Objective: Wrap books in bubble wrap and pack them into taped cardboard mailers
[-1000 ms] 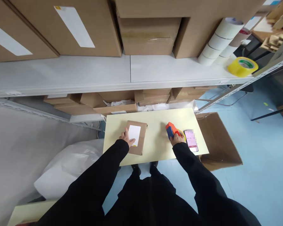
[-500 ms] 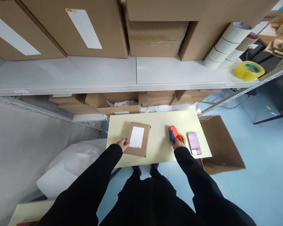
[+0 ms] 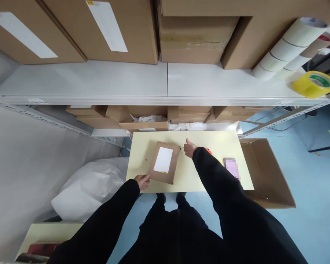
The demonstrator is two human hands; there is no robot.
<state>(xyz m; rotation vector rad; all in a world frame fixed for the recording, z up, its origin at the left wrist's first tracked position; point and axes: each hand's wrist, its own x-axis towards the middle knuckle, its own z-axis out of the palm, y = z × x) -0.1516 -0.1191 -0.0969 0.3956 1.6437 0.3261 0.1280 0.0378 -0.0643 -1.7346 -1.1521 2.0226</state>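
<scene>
A small brown cardboard box (image 3: 165,162) with a white label lies on a pale yellow table (image 3: 203,176). My left hand (image 3: 142,181) rests at the box's near left corner, fingers curled against its edge. My right hand (image 3: 189,148) hovers just right of the box's far corner, thumb raised and fingers apart, holding nothing. An orange and blue tape dispenser (image 3: 209,150) lies on the table, mostly hidden behind my right sleeve. A phone (image 3: 232,168) lies to its right.
A white shelf (image 3: 165,86) carries large cardboard boxes (image 3: 99,29), white rolls (image 3: 286,51) and a yellow tape roll (image 3: 313,83). More cartons sit under it. An open carton (image 3: 266,176) stands right of the table, a white plastic bag (image 3: 90,187) left of it.
My right hand let go of the tape dispenser and moved left toward the box. My left hand slid from the box's left side down to its near corner.
</scene>
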